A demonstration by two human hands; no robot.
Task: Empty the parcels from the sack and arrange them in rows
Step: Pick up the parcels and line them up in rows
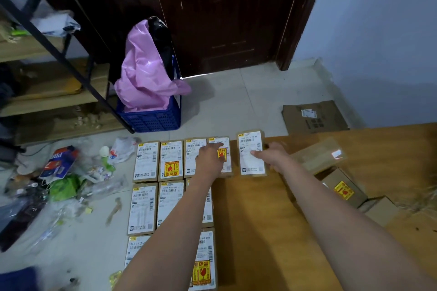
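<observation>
One parcel [251,152] in my right hand [272,156] grip lies at 3 o'clock of the top row's end, long axis matching; left hand [209,158] presses flat on that end parcel [222,156]

1. The room was dimly and evenly lit; the dark door [220,14] kept almost no panel detail.
2. A thin bright streak of light showed under the door on the floor [236,101], the strongest highlight in view.
3. Shadows were soft: a faint one lay on the floor beside the pink bag [146,71].
4. A small glare patch sat on the taped parcel [319,155] at right.
5. Wide-angle distortion bent the shelf frame [59,54] and the wall [378,30] near the edges.
6. Edge regions, notably the litter [59,184] at left, were smeared; label print on the boxes [170,160] was soft and partly unreadable.
</observation>
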